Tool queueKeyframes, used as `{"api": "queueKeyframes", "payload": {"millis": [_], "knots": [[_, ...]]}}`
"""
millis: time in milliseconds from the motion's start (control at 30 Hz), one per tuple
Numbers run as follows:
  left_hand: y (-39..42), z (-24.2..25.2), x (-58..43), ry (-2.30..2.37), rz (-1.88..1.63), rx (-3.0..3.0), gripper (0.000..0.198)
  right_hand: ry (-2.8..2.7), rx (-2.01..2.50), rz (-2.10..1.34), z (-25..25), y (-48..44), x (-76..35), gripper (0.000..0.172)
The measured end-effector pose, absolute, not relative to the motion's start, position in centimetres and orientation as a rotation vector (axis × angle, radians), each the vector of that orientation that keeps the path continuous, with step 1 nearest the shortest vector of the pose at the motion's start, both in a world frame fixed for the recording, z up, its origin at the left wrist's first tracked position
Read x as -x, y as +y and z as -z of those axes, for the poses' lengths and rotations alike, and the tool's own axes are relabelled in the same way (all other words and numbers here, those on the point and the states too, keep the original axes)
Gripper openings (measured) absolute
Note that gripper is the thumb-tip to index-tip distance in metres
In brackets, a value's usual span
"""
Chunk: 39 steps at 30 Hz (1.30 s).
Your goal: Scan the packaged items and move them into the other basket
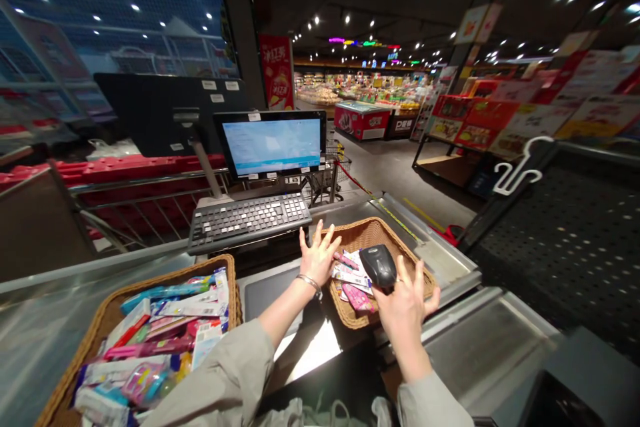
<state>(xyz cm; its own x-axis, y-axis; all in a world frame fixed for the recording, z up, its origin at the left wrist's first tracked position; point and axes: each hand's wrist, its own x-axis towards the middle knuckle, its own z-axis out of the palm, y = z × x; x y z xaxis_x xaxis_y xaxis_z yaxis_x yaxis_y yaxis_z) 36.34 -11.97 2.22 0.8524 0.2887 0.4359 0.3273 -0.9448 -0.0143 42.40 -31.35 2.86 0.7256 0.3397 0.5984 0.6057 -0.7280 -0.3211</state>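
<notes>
"At the small basket (375,233), how are the fingers?"
"Left hand (317,260) spread wide, nothing in it; right hand (407,297) spread beside the scanner (379,265), though I can't tell if it grips it."
"And the scanner?"
"Over the packets (359,297); keyboard (250,219) beyond, second basket (233,290) leftward."

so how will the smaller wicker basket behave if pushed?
The smaller wicker basket probably flexes slightly but keeps its shape, given the woven walls. It looks wide and low, so I'd expect sliding rather than tipping. The small packets lie loose inside, so they may shift on a quick shove.
</notes>
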Motion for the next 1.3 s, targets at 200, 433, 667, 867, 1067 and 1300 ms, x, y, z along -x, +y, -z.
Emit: {"api": "queueKeyframes", "payload": {"millis": [200, 433, 667, 867, 1067, 1300], "knots": [[-10.9, -2.7, -33.7, -0.612, 0.7, 2.895, 0.053, -0.787, 2.407, 0.657, -2.8, -29.7, -41.8, 0.047], [-9.2, -2.9, -28.6, -0.849, 0.758, 2.817, 0.05, -0.913, 2.32, 0.621, -2.5, -27.1, -40.7, 0.044], [-7.7, -2.5, -22.9, -1.043, 0.725, 2.745, 0.05, -1.008, 2.222, 0.572, -2.6, -24.5, -38.5, 0.046], [-6.3, -2.0, -18.4, -1.158, 0.677, 2.709, 0.051, -1.101, 2.189, 0.54, -2.4, -22.9, -36.6, 0.039], [-4.1, -1.3, -13.7, -1.284, 0.569, 2.684, 0.05, -1.177, 2.207, 0.502, -2.1, -21.7, -35.3, 0.035], [-1.7, -0.9, -8.4, -1.401, 0.415, 2.674, 0.045, -1.281, 2.185, 0.48, -2.2, -20.5, -33.7, 0.028]]}}
